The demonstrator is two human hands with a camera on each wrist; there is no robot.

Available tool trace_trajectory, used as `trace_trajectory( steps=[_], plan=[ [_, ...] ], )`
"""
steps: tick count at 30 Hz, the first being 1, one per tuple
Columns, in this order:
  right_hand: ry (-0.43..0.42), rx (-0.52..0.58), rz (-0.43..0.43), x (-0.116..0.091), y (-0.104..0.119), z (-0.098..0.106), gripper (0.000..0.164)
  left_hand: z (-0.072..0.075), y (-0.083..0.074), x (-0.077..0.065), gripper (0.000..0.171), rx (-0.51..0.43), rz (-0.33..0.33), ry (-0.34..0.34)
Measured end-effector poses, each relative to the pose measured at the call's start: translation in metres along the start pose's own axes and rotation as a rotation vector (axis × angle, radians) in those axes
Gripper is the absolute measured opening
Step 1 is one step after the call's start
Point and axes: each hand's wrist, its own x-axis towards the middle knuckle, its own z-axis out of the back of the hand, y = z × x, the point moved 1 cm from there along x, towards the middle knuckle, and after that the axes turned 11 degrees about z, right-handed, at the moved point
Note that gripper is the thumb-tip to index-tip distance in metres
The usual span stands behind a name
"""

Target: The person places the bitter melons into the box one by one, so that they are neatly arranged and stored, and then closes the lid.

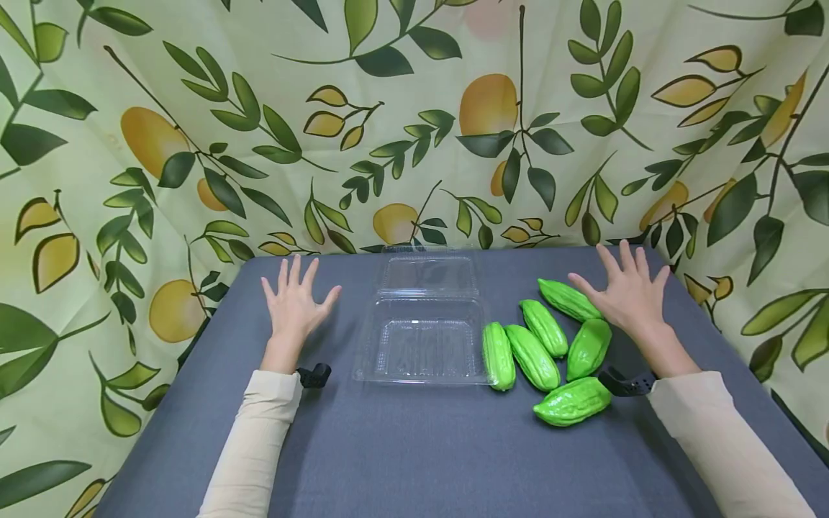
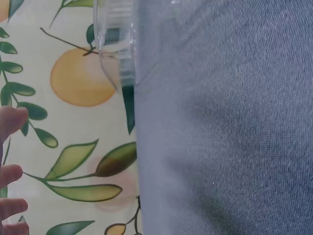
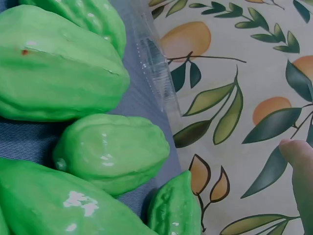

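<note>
My left hand (image 1: 294,306) is held with its fingers spread, to the left of a clear plastic clamshell box (image 1: 427,349). My right hand (image 1: 627,296), also spread wide, is at the right beside several bright green, ridged bitter melons (image 1: 532,357); nothing is in its grasp. The box's lid (image 1: 427,275) is folded back toward the wall, and no melon lies inside. One melon (image 1: 498,356) lies against the box's right side. Fingertips (image 2: 11,208) of the left hand show in the left wrist view, and one fingertip (image 3: 296,152) of the right in the right wrist view.
A grey cloth (image 1: 414,453) covers the table. Behind it and along both sides hangs a curtain (image 1: 414,165) printed with leaves and orange fruit. Dark straps (image 1: 627,383) circle the wrists.
</note>
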Motion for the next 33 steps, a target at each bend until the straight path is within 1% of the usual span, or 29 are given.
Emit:
trace_trajectory(
  steps=[4, 7, 10, 13, 17, 20, 23, 26, 27, 29, 30, 33],
  plan=[
    [-0.052, 0.02, 0.043, -0.006, 0.0, -0.002, 0.084, 0.001, -0.002, -0.004, 0.067, -0.026, -0.031, -0.025],
    [-0.099, 0.05, 0.099, -0.011, 0.0, -0.003, 0.076, 0.001, -0.003, -0.008, 0.061, -0.079, -0.057, -0.049],
    [-0.111, 0.103, 0.136, -0.016, 0.0, -0.004, 0.069, 0.001, -0.003, -0.013, 0.054, -0.178, -0.082, -0.065],
    [-0.1, 0.156, 0.139, -0.021, 0.0, -0.005, 0.066, 0.0, -0.003, -0.018, 0.05, -0.308, -0.108, -0.059],
    [-0.089, 0.197, 0.132, -0.025, -0.001, -0.005, 0.063, -0.001, -0.001, -0.024, 0.045, -0.467, -0.135, -0.02],
    [-0.068, 0.206, 0.13, -0.027, -0.001, -0.005, 0.062, -0.002, 0.0, -0.028, 0.04, -0.575, -0.155, 0.014],
    [-0.04, 0.212, 0.138, -0.03, -0.001, -0.005, 0.061, -0.004, 0.001, -0.031, 0.038, -0.662, -0.167, 0.072],
    [-0.023, 0.227, 0.153, -0.032, -0.001, -0.006, 0.059, -0.007, 0.002, -0.035, 0.038, -0.736, -0.165, 0.177],
    [-0.024, 0.234, 0.161, -0.032, -0.001, -0.006, 0.058, -0.008, 0.002, -0.036, 0.039, -0.755, -0.16, 0.22],
    [-0.028, 0.251, 0.18, -0.033, -0.002, -0.007, 0.056, -0.004, -0.002, -0.042, 0.04, -0.772, -0.15, 0.305],
    [-0.027, 0.263, 0.188, -0.033, -0.002, -0.007, 0.055, -0.006, -0.002, -0.043, 0.04, -0.788, -0.148, 0.339],
    [-0.02, 0.29, 0.211, -0.032, -0.004, -0.008, 0.053, -0.014, -0.001, -0.045, 0.041, -0.817, -0.144, 0.412]
  ],
)
